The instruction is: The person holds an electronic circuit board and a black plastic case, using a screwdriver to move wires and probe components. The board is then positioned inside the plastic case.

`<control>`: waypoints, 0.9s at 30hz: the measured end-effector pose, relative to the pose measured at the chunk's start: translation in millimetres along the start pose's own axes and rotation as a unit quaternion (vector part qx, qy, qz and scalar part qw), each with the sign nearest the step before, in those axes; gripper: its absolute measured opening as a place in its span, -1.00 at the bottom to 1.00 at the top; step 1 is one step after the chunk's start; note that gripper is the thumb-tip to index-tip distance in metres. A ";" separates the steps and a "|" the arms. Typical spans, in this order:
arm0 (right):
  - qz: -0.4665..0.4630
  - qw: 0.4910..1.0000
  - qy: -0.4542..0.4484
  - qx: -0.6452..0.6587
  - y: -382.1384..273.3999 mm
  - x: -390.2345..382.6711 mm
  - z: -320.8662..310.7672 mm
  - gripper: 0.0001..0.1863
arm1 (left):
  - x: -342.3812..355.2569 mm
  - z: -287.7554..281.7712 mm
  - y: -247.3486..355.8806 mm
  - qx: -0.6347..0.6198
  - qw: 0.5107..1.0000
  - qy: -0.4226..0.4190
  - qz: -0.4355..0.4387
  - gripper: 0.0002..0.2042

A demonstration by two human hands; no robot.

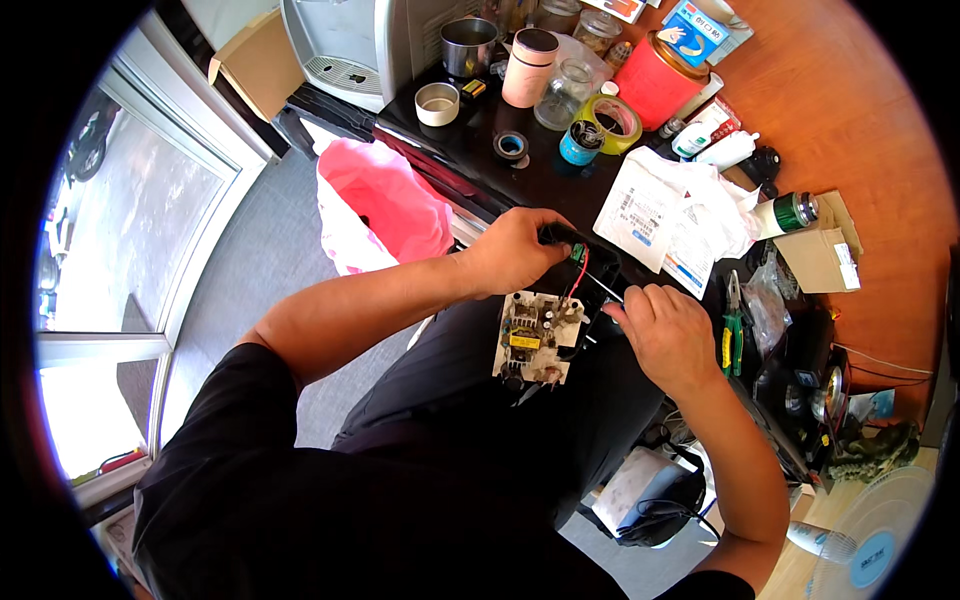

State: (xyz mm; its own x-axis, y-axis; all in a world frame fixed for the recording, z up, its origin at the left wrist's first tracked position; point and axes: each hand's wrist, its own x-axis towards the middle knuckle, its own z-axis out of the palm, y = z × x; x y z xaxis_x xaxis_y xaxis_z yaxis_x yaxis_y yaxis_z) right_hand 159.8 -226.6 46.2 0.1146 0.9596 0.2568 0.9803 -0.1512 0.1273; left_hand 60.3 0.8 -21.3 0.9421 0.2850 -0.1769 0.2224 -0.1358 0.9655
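Thin silver-shafted tool [605, 289] slants left, toward small green connector [578, 254].
Right hand [662, 333] clamps it; left fingers [553, 249] pinch black plastic casing [561, 234].

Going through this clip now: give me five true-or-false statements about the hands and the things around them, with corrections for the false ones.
1. The right hand holds a tool with a thin metal shaft. True.
2. The left hand is inside the pink bag. False: the left hand holds a black piece near the red wire.
3. The circuit board carries a part with a yellow label. True.
4. The pliers lie to the left of the circuit board. False: they lie to its right.
5. The pink cup stands next to a glass jar. True.
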 end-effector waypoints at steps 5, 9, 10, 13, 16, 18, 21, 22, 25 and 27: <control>-0.055 0.998 0.006 -0.026 11.8 4.5 -3.9 -0.69 | 1.6 -1.7 -0.6 0.025 0.999 -0.004 0.029 -0.75; -0.069 0.998 0.004 -0.004 18.7 6.1 -2.0 -0.68 | -1.4 -1.4 3.3 0.041 0.999 -0.008 0.011 -0.77; -0.069 0.998 0.004 0.006 19.2 6.1 -1.9 -0.67 | -1.7 -0.9 3.3 0.034 0.999 -0.006 0.004 -0.77; 0.093 0.988 -0.047 0.115 12.4 7.3 -0.4 -0.68 | 3.0 0.7 -1.1 0.018 1.000 -0.008 -0.006 -0.77; 0.248 0.932 -0.132 0.230 -0.2 23.2 -18.9 -0.69 | 0.5 -2.4 4.4 0.027 0.999 -0.013 -0.013 -0.77; 0.287 0.902 -0.190 0.259 -4.9 28.4 -27.3 -0.69 | -0.4 0.3 0.9 0.042 0.999 -0.011 0.027 -0.77; 0.263 0.924 -0.180 0.210 -6.7 23.3 -20.9 -0.74 | 0.9 0.2 5.0 0.023 1.000 -0.009 0.004 -0.76; 0.229 0.948 -0.160 0.155 -11.1 16.9 -17.0 -0.76 | 3.0 0.3 0.9 0.008 1.000 -0.007 -0.009 -0.76; 0.174 0.973 -0.124 0.088 -21.3 10.9 -23.2 -0.81 | 3.5 -0.7 -1.5 0.007 1.000 -0.005 -0.021 -0.76; 0.176 0.975 -0.080 0.108 -24.7 11.0 -25.9 -0.82 | 2.2 -0.9 0.2 0.016 1.000 -0.003 -0.019 -0.76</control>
State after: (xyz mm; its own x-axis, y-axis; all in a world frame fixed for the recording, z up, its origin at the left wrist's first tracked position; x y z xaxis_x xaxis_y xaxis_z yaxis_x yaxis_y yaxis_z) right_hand 132.7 -218.5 70.7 0.4566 0.8847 0.0939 0.8849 -0.4408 -0.1504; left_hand 62.2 2.3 -21.3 0.9347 0.2838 -0.2140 0.2652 -0.1559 0.9515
